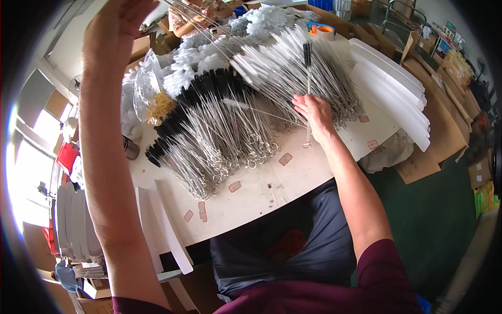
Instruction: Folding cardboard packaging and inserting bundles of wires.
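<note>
My left hand (117, 23) is raised high at the upper left, its fingertips partly cut off by the top edge. Thin wire stems run from its fingers toward the white-bristled brushes. On the right, my right hand (315, 112) closes around a black-bristled straw brush (307, 57), held upright with its ring end down. A white-bristled brush (236, 103) slants leftward from the same hand. Below and left lies a fanned pile of black-bristled brushes (209, 125), looped ends toward me. Behind my right hand is a heap of white-bristled brushes (293, 63).
Folded white strips (387, 89) lie along the table's (308, 167) right side, near cardboard (434, 115). Orange tape rolls (325, 32) sit at the back. A clear bag (146, 78) and yellow ties (160, 107) stand left. Another person (180, 23) is across the table.
</note>
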